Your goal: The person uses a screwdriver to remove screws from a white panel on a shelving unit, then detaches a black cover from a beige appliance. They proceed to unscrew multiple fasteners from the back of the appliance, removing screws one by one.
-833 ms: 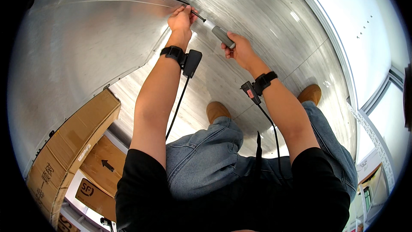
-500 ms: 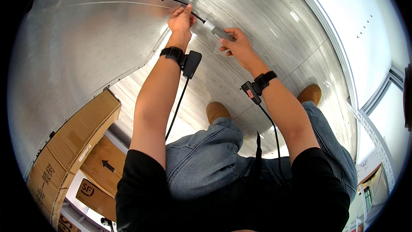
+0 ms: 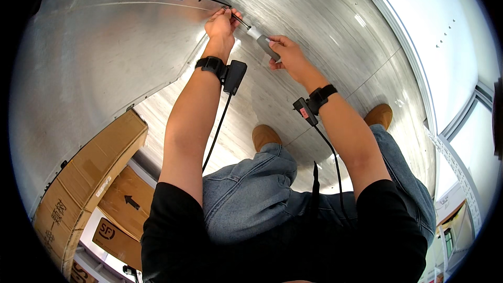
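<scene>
A screwdriver point(image 3: 264, 43) with a grey handle and dark shaft lies in my right hand point(image 3: 290, 58), whose fingers are closed on the handle. Its shaft slants up and left to the far corner of a large metal panel point(image 3: 115, 42). There my left hand point(image 3: 222, 25) has its fingers pinched around the shaft's tip end, against the panel's dark edge. Whether a screw sits between those fingers is too small to make out. Each wrist wears a black strap with a small cabled device.
Cardboard boxes point(image 3: 89, 173) stand at the lower left beside the panel. Grey wood-look flooring point(image 3: 335, 36) spreads beyond my hands, with my brown shoes on it. A white cabinet point(image 3: 435, 31) borders the right. Thin black cables point(image 3: 216, 131) run from both wrists toward my body.
The right hand's fingers have curled more closely round the screwdriver handle, which has swung slightly. My left fingers have shifted a little at the shaft's tip.
</scene>
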`<state>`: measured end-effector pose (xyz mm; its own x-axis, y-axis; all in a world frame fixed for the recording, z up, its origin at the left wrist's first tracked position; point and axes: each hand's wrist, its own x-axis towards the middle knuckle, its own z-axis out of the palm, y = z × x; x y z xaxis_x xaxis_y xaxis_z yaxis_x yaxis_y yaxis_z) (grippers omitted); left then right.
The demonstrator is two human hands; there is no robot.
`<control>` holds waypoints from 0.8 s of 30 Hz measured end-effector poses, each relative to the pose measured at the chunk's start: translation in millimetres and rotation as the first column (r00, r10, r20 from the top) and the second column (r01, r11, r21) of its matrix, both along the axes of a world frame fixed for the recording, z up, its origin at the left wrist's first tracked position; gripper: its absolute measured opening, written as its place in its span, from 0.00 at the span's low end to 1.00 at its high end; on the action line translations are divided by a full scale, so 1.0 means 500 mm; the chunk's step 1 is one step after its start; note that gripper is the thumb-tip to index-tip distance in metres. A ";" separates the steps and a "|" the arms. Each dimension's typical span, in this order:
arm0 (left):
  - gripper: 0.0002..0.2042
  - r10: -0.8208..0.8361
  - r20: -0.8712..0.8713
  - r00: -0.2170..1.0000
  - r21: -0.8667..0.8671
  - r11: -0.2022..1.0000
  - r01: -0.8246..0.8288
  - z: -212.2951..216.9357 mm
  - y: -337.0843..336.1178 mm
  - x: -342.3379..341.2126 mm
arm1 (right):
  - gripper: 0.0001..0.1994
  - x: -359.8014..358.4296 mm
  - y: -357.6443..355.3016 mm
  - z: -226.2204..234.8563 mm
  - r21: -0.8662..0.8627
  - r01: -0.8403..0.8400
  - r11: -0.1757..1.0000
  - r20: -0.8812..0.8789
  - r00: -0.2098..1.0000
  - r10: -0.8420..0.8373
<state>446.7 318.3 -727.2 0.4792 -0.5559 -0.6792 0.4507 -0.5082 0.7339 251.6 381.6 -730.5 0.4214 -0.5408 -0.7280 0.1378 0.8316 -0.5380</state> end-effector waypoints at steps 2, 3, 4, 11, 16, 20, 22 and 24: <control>0.08 0.010 0.015 1.000 -0.004 1.000 -0.010 -0.001 0.000 0.000 | 0.23 0.012 0.008 -0.009 -0.143 -0.036 0.989 -0.127 0.992 0.018; 0.08 0.015 0.022 1.000 -0.006 1.000 -0.015 0.001 0.000 0.000 | 0.23 0.016 0.013 -0.014 -0.211 -0.062 0.976 -0.190 0.981 0.021; 0.08 0.020 0.060 0.998 0.017 1.000 -0.021 0.002 0.000 -0.004 | 0.24 0.017 0.014 -0.021 -0.269 -0.124 0.955 -0.243 0.968 0.057; 0.07 0.061 0.107 0.992 0.064 0.996 -0.068 0.000 -0.004 -0.009 | 0.24 0.021 0.008 -0.004 -0.222 -0.127 0.967 -0.240 0.968 0.072; 0.05 0.031 0.018 0.999 0.003 0.999 -0.032 -0.005 0.003 0.002 | 0.22 -0.003 -0.010 0.018 0.149 0.011 0.989 0.145 0.989 -0.033; 0.07 0.073 -0.054 0.996 0.002 0.997 -0.073 -0.005 -0.003 0.006 | 0.22 0.011 0.000 0.017 0.007 0.011 1.000 0.000 1.000 -0.011; 0.09 0.072 -0.076 0.994 0.009 0.997 -0.072 -0.005 -0.006 0.008 | 0.24 0.017 0.008 0.008 -0.107 -0.019 0.994 -0.093 0.996 0.009; 0.10 0.043 -0.074 0.996 0.019 0.999 -0.042 -0.001 -0.009 0.011 | 0.26 0.021 0.015 -0.009 -0.218 -0.082 0.972 -0.165 0.985 0.046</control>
